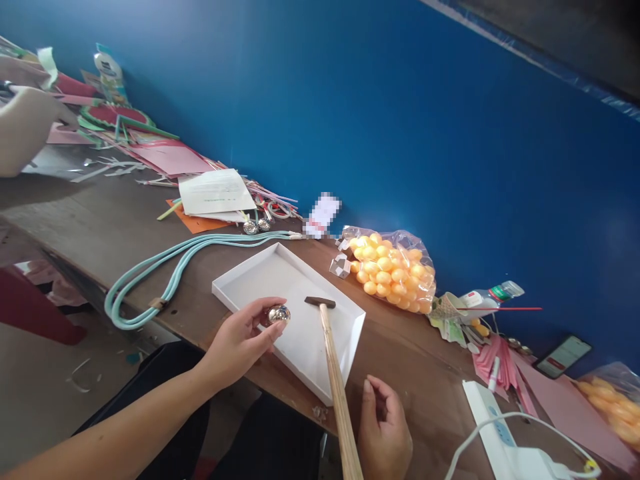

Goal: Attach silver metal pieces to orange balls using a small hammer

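Note:
My left hand (pixel 250 337) grips a shiny silver ball (pixel 278 315) between thumb and fingers, above a shallow white box tray (pixel 240 283). A hammer (pixel 327 347) with a small dark head and a wooden handle lies across the tray; its handle runs over the near edge and out of view. Just right of that handle is my right hand (pixel 386 427), its fingers curled toward the thumb with nothing visible in them. Beyond the tray lie two more silver balls (pixel 257 227) beside looped light-blue cords (pixel 185 257).
A clear bag of orange balls (pixel 393 270) lies against the blue wall. Papers and strips (pixel 217 193) are heaped at the left, near another person's arm (pixel 25 127). At right are a bottle (pixel 487 298), a phone (pixel 563 355) and a white power strip (pixel 493 427) with a cable.

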